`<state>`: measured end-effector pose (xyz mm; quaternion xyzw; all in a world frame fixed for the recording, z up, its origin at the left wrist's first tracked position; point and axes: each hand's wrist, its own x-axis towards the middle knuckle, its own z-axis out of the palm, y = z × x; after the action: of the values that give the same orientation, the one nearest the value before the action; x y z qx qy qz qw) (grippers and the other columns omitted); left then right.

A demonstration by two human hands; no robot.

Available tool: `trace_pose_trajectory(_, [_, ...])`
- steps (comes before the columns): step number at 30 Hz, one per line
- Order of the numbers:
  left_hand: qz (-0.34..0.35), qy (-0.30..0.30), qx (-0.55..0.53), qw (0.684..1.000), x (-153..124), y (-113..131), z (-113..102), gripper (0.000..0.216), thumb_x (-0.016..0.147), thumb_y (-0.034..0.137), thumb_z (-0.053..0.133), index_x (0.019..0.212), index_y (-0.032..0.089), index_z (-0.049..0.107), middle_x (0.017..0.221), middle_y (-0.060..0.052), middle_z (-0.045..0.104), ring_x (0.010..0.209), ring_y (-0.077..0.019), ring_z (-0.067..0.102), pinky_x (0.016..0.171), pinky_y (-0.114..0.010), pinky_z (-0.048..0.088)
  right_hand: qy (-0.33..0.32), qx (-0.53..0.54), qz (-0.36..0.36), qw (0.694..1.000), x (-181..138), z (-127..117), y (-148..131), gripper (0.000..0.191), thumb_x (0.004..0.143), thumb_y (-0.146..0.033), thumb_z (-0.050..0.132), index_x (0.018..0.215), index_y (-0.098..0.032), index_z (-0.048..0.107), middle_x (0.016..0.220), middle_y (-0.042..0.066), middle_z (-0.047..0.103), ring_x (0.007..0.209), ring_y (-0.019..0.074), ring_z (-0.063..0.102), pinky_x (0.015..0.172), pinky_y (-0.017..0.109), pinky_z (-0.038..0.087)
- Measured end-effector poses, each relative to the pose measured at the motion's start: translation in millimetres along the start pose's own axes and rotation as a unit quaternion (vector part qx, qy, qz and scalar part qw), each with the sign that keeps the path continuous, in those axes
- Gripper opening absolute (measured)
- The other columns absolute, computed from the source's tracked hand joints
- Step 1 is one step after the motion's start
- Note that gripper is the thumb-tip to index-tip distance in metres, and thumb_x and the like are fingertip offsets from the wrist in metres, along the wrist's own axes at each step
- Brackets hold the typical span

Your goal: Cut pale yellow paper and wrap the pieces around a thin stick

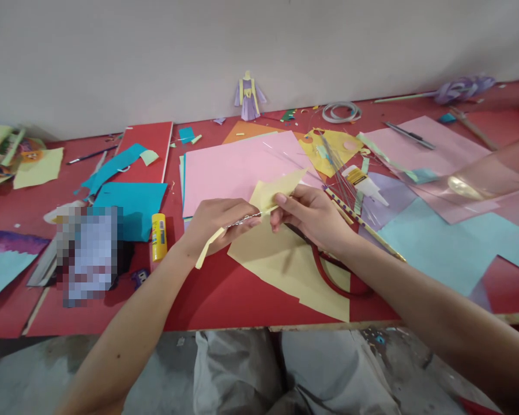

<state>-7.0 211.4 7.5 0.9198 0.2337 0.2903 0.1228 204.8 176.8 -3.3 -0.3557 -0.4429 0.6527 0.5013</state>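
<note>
My left hand (214, 222) is closed round a thin shiny wire (245, 219) and a narrow yellow paper strip (207, 249) that hangs down from it. My right hand (311, 216) pinches a small pale yellow paper piece (273, 191) at the wire's other end. Both hands hover above a larger yellow paper sheet (281, 265) lying on the red table (225, 300). Under my right wrist lies a dark red curved band (328, 279).
A pink sheet (237, 164), blue paper (136, 207), a yellow glue stick (158, 236), a white glue bottle (365, 183), a striped pencil (363, 222) and thin wires lie around. A purple paper doll (249, 96) stands at the wall. Another person's arm (493, 176) reaches in at right.
</note>
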Motion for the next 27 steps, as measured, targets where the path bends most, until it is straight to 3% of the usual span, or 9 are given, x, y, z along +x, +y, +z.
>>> trace_pose_trajectory(7, [0.022, 0.005, 0.004, 1.0, -1.0, -1.1, -0.1, 0.04, 0.102, 0.049, 0.032, 0.099, 0.023, 0.061, 0.072, 0.0, 0.066, 0.062, -0.0127, 0.06, 0.057, -0.025, 0.042, -0.017, 0.015, 0.012, 1.0, -0.8, 2.7, -2.0, 0.03, 0.082, -0.042, 0.074, 0.083, -0.015, 0.06, 0.068, 0.002, 0.072, 0.06, 0.0137, 0.07, 0.061, 0.026, 0.059])
trace_pose_trajectory(14, [0.057, 0.026, 0.046, 0.997, -1.3, -2.6, 2.3, 0.034, 0.104, 0.046, 0.032, 0.103, 0.023, 0.057, 0.081, -0.001, 0.071, 0.065, -0.0123, 0.064, 0.057, -0.024, 0.043, -0.028, 0.024, 0.013, 0.999, -2.1, 3.9, -2.7, 0.03, 0.083, -0.043, 0.073, 0.083, -0.015, 0.061, 0.067, 0.002, 0.071, 0.06, 0.0137, 0.07, 0.061, 0.026, 0.059])
trace_pose_trajectory(22, [0.053, 0.022, 0.082, 0.995, 1.4, 1.5, 0.8, 0.033, 0.103, 0.042, 0.035, 0.094, 0.02, 0.057, 0.071, -0.001, 0.067, 0.059, -0.0126, 0.06, 0.053, -0.026, 0.038, -0.039, 0.016, 0.023, 0.999, -2.0, 3.4, -2.0, 0.031, 0.085, -0.045, 0.07, 0.081, -0.016, 0.06, 0.069, 0.004, 0.073, 0.06, 0.0147, 0.071, 0.06, 0.026, 0.059])
trace_pose_trajectory(27, [0.086, 0.017, 0.127, 0.988, 2.2, 0.7, 2.7, 0.035, 0.103, 0.041, 0.035, 0.084, 0.019, 0.054, 0.066, 0.0, 0.064, 0.054, -0.0126, 0.055, 0.05, -0.027, 0.035, -0.049, -0.001, 0.022, 0.999, -1.8, 4.0, -0.1, 0.034, 0.085, -0.048, 0.069, 0.082, -0.016, 0.062, 0.068, 0.004, 0.072, 0.06, 0.0139, 0.07, 0.062, 0.026, 0.059])
